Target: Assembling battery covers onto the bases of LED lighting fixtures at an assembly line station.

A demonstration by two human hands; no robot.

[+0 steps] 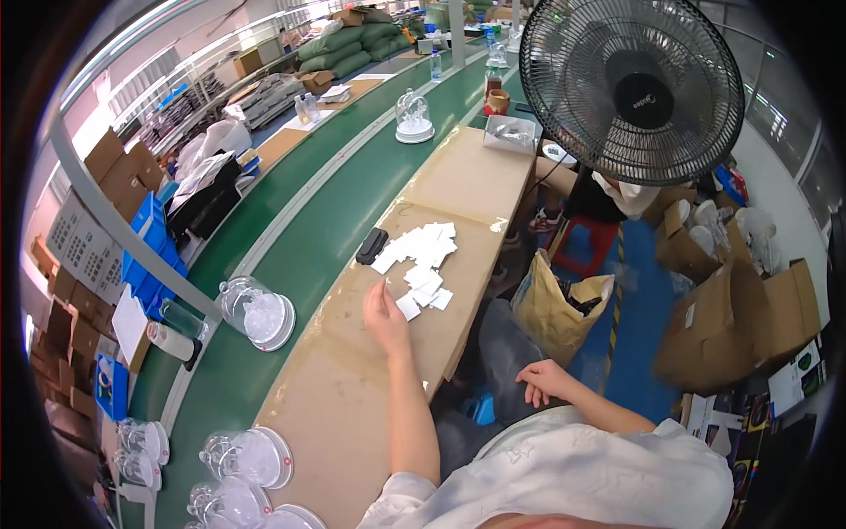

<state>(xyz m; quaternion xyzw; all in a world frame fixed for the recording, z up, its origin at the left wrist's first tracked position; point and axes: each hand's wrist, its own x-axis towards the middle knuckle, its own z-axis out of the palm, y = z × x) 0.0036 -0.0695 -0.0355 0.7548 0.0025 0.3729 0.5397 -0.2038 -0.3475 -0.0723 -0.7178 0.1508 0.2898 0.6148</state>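
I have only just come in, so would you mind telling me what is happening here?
A person has the left hand at a tan tabletop, beside a loose pile of small white square cards; whether the fingertips hold anything is too small to tell. The right hand is over the lap, with nothing visible in it. A small black oblong object lies by the pile. A clear dome on a round white base sits on the green surface leftward.

Your cards are right in front of you now — small white squares, lying loose and mostly flat on the bench, overlapping in a messy heap — several fanned out nearest you.
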